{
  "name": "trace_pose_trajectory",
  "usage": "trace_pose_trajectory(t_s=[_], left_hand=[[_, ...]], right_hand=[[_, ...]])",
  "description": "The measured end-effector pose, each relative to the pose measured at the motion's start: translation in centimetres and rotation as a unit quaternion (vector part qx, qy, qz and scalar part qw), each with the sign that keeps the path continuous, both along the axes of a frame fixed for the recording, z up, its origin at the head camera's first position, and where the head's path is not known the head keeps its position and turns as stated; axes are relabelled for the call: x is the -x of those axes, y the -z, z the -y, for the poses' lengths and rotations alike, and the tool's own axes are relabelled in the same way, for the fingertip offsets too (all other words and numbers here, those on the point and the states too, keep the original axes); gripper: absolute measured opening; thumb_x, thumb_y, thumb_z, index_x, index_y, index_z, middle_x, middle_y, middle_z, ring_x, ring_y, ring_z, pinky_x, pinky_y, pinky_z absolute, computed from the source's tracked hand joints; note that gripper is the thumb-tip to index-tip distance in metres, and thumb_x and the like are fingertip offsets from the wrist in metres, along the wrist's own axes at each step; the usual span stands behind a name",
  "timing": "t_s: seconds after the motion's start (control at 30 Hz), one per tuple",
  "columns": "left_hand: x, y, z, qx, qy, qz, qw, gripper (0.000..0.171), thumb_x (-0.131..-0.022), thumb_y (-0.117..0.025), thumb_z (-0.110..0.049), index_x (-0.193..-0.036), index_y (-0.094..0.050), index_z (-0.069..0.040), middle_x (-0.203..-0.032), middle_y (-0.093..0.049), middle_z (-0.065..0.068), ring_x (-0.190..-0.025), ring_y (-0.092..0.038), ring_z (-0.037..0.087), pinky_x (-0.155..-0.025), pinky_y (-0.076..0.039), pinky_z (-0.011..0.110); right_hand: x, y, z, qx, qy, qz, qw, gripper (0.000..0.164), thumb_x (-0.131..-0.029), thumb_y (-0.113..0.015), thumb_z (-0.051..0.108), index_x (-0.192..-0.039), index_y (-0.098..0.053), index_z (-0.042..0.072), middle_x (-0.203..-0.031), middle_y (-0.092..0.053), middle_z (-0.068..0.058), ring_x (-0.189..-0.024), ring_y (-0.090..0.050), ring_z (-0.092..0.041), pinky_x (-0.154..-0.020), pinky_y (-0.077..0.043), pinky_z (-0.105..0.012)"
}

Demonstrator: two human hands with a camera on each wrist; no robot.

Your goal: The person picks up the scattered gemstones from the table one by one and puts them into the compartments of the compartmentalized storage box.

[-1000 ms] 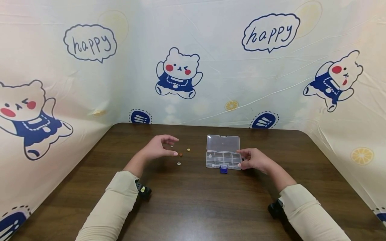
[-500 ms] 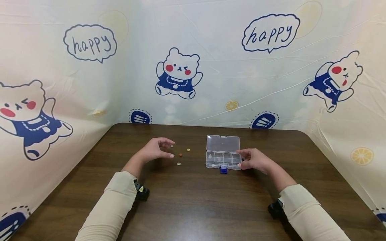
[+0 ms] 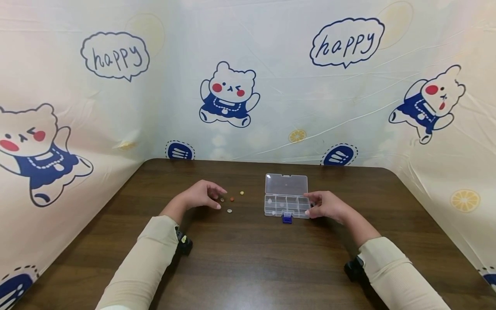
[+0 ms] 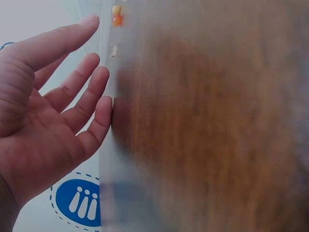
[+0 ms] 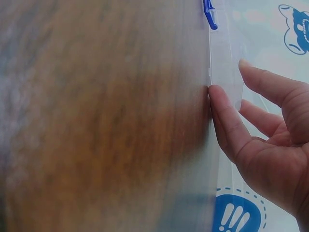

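Note:
In the head view my left hand is low over the table, thumb and fingers spread apart around a small pale bead. An orange bead and a yellow bead lie just right of the fingertips, and a whitish bead sits nearer me. The left wrist view shows the little finger right at the tabletop. My right hand holds the right end of a clear compartment box, thumb at its near corner, a finger at its far corner. Its lid is folded back, and a few pale pieces show inside.
A blue latch sticks out from the box's near side. The brown wooden table ends at a cloth backdrop printed with bears, which stands around its back and sides.
My left hand has come toward me and lower. The pale bead that lay near its fingertips has moved nearer me, between thumb and fingers. The right hand and box stay as before.

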State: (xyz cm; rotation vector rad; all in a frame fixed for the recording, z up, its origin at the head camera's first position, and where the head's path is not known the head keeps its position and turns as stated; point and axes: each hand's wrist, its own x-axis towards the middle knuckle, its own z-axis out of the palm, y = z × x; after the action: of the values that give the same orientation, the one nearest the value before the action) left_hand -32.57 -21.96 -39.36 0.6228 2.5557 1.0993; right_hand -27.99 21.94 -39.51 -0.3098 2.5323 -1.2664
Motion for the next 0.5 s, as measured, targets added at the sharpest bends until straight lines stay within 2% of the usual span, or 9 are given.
trace_pose_trajectory(t_s=[0.23,0.5], left_hand=[[0.4,0.0,-0.2,0.009,0.018,-0.002,0.9998,0.039,-0.079,-0.078,0.002,-0.117,-0.069,0.000,-0.116,-0.067,0.013,-0.092,-0.060,0.022,-0.084,-0.052,0.035],[1.2,0.4,-0.5,0.026,0.017,-0.011,0.9995,0.036,-0.078,-0.077,0.004,-0.114,-0.070,0.000,-0.110,-0.069,0.011,-0.082,-0.057,0.017,-0.075,-0.051,0.031]], right_hand=[[0.0,0.0,0.0,0.004,0.004,0.004,1.000,0.067,-0.079,-0.081,0.009,-0.139,-0.052,0.001,-0.130,-0.052,-0.023,-0.102,-0.050,-0.030,-0.083,-0.051,-0.033],[0.1,0.1,0.0,0.000,0.005,0.008,1.000,0.067,-0.079,-0.081,0.011,-0.139,-0.053,0.004,-0.129,-0.052,-0.022,-0.105,-0.049,-0.031,-0.084,-0.050,-0.033]])
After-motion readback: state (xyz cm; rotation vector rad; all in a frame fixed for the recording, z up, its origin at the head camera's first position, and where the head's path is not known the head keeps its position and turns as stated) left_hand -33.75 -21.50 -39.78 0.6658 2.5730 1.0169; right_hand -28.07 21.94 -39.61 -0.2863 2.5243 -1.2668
